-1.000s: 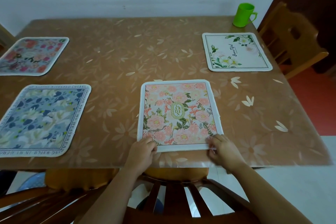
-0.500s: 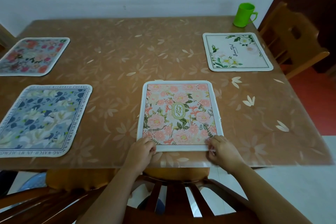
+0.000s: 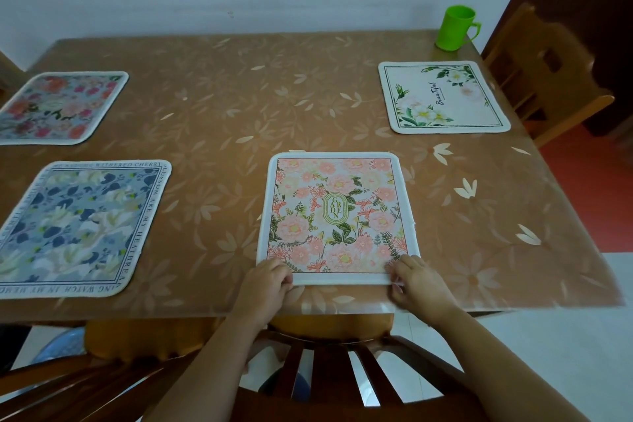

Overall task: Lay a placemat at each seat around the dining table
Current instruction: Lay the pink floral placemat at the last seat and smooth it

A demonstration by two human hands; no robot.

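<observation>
Nothing's really shifted: left hand (image 3: 269,281) and right hand (image 3: 416,279) still pinch near corners of the pink mat (image 3: 337,216) on the desk (image 3: 222,113).

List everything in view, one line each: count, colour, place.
pink floral placemat: 1, pink and green on white, near table edge, centre
blue floral placemat: 1, blue and cream, near left
red floral placemat: 1, red and pink, far left
white placemat: 1, white with green leaves, far right
mug: 1, green, far right corner
table: 1, brown flower-patterned cover, under all these
light wooden chair: 1, tan, table's right side
dark wooden chair: 1, dark brown, near edge
left hand: 1, grips pink floral placemat's near left corner
right hand: 1, pinches its near right corner
</observation>
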